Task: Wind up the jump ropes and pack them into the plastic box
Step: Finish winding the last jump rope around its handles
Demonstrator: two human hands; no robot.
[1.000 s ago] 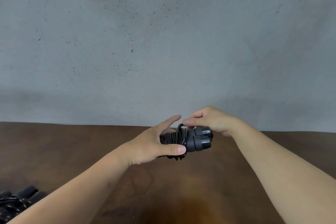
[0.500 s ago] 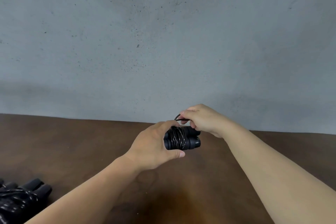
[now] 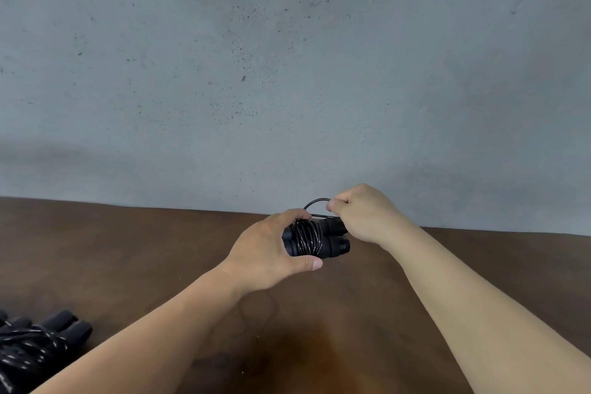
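A black jump rope (image 3: pixel 315 238) is held above the brown table, its two handles side by side with the cord wound round them. My left hand (image 3: pixel 267 248) grips the bundle from the left, thumb underneath. My right hand (image 3: pixel 363 213) pinches a short loop of the cord just above the handles' right ends. The plastic box is out of view.
More black jump ropes (image 3: pixel 35 345) lie in a pile at the table's bottom left corner. The brown wooden table (image 3: pixel 128 249) ends at a grey concrete wall (image 3: pixel 287 73) close behind my hands.
My left hand has closed round the bundle. My right hand has pulled the last loop of cord up above the handles. The view has tilted, so the pile at the left shows more.
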